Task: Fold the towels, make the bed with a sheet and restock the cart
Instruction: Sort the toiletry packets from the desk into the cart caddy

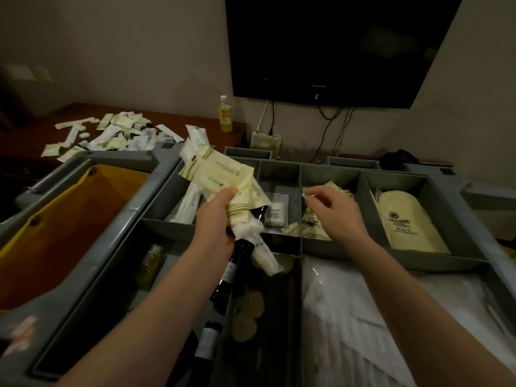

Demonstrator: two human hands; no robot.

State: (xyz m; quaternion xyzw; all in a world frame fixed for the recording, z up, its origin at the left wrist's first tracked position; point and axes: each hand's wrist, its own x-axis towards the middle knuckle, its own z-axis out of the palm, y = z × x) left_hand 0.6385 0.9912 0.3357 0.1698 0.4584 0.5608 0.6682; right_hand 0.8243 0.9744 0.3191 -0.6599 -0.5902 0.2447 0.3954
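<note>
1. Left hand [215,216] grips a mixed bundle of packets [223,174] above the cart [156,160] tray; a dark bottle [245,245] juts from the bundle's lower end.
2. Right hand [332,208] pinches a small sachet [308,194] over the sachet compartment [315,229].
3. Risk: the overfull, one-handed bundle may shed items into the wrong compartments.
4. Unstocked loose packets [111,135] lie on the table [201,122].

Matt grey plastic cart [156,219], glossy sachets [223,174]

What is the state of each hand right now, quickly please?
Left hand: closed, gripping a bundle of cream packets.
Right hand: closed, pinching a small packet.
</note>
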